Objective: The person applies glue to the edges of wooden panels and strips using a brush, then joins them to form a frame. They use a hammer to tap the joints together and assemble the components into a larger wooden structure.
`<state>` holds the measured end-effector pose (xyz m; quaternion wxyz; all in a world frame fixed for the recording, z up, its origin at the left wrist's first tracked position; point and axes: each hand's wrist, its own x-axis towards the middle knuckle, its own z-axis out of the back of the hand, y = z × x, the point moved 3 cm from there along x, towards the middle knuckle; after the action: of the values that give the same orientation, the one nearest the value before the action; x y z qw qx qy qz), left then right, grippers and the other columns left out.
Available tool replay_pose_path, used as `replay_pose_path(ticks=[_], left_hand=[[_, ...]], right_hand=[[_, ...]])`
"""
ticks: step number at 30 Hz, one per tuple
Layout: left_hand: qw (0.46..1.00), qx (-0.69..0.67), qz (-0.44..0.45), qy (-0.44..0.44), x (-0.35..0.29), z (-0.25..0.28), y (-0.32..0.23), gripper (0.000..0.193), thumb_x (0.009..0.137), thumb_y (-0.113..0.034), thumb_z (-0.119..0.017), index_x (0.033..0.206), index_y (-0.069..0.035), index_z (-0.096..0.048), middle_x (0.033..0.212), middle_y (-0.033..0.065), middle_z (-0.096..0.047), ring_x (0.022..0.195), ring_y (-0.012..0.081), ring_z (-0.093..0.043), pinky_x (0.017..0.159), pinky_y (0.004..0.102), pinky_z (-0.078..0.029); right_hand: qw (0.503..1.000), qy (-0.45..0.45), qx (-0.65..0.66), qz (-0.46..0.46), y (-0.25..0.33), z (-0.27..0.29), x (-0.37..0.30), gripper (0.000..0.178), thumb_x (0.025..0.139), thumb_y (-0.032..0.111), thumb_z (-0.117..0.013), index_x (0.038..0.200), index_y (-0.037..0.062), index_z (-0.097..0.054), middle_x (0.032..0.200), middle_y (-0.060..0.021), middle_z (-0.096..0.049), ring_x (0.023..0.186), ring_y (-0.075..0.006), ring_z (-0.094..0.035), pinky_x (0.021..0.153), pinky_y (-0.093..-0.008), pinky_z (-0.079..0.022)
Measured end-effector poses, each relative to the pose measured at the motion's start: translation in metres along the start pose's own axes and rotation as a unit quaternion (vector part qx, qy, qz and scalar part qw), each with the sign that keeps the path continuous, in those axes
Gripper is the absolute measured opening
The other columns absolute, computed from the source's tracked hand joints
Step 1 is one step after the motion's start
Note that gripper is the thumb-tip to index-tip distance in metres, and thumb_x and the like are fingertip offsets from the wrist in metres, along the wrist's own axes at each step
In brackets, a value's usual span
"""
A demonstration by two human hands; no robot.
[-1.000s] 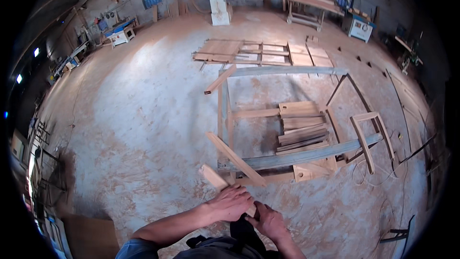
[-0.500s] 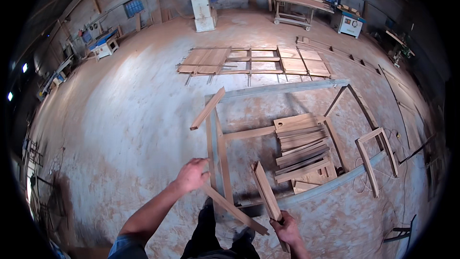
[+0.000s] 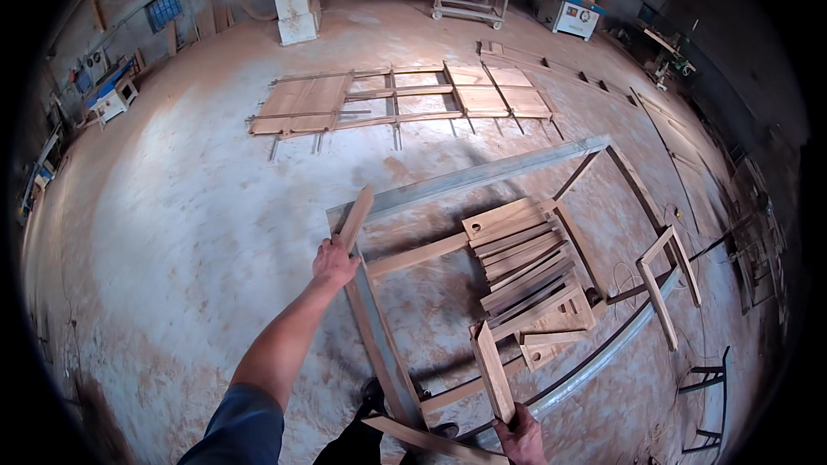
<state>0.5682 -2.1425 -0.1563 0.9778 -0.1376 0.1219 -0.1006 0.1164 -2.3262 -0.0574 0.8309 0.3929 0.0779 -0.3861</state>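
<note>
At the far left corner of a long metal-topped frame, my left hand is closed around the near end of a short wooden bar. My right hand, low on the right, grips the lower end of wooden bars that tilt up and away; they look like two pieces held together. Another wooden bar lies across the near corner of the frame, close to my feet. Inside the frame, several dark and light wooden slats are stacked on flat boards with holes.
Beyond the frame, wooden panels and rails rest on low supports. A small U-shaped wooden frame leans at the right, with a cable near it. A white cabinet, a loaded trolley and a blue-topped machine stand at the back.
My left hand has reached forward from empty space and taken hold of the short bar at the frame's corner. My right hand keeps its bars. The whole view has swung to the right.
</note>
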Motion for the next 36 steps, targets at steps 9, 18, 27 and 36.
replay_pose_path(ticks=[9, 18, 27, 36], left_hand=[[0.98, -0.098, -0.135, 0.11, -0.045, 0.019, 0.018, 0.049, 0.08, -0.024, -0.061, 0.12, 0.001, -0.048, 0.115, 0.0266, -0.057, 0.106, 0.0404, -0.057, 0.089, 0.0432, -0.047], [0.955, -0.074, -0.259, 0.126, -0.131, 0.011, 0.019, 0.048, 0.077, -0.027, -0.066, 0.115, 0.0, -0.052, 0.103, 0.0216, -0.062, 0.091, 0.0397, -0.062, 0.08, 0.0453, -0.051], [0.942, -0.061, -0.323, 0.07, -0.145, 0.015, 0.014, 0.046, 0.074, -0.023, -0.068, 0.112, -0.001, -0.054, 0.098, 0.0193, -0.062, 0.084, 0.0386, -0.063, 0.071, 0.0452, -0.053], [0.928, -0.012, -0.345, 0.139, -0.158, 0.03, 0.015, 0.051, 0.073, -0.02, -0.067, 0.115, 0.003, -0.052, 0.102, 0.0221, -0.062, 0.084, 0.0395, -0.064, 0.072, 0.0455, -0.054]], right_hand=[[0.998, -0.033, -0.047, 0.026, 0.025, -0.02, 0.054, 0.051, 0.076, 0.026, -0.072, 0.116, 0.0037, -0.05, 0.082, -0.0153, -0.062, 0.077, -0.0349, -0.063, 0.067, -0.0423, -0.051], [0.995, -0.044, -0.076, 0.055, 0.045, -0.028, 0.072, 0.063, 0.08, 0.031, -0.07, 0.133, 0.0073, -0.045, 0.1, -0.0179, -0.064, 0.089, -0.0346, -0.064, 0.077, -0.04, -0.052], [0.99, -0.038, -0.119, 0.07, 0.038, -0.033, 0.061, 0.063, 0.079, 0.032, -0.071, 0.133, 0.0088, -0.047, 0.093, -0.0157, -0.065, 0.08, -0.0331, -0.066, 0.07, -0.0402, -0.054], [0.981, 0.0, -0.141, 0.133, 0.03, -0.035, 0.056, 0.068, 0.077, 0.027, -0.073, 0.135, 0.008, -0.043, 0.083, -0.0144, -0.064, 0.07, -0.0318, -0.064, 0.062, -0.0388, -0.055]])
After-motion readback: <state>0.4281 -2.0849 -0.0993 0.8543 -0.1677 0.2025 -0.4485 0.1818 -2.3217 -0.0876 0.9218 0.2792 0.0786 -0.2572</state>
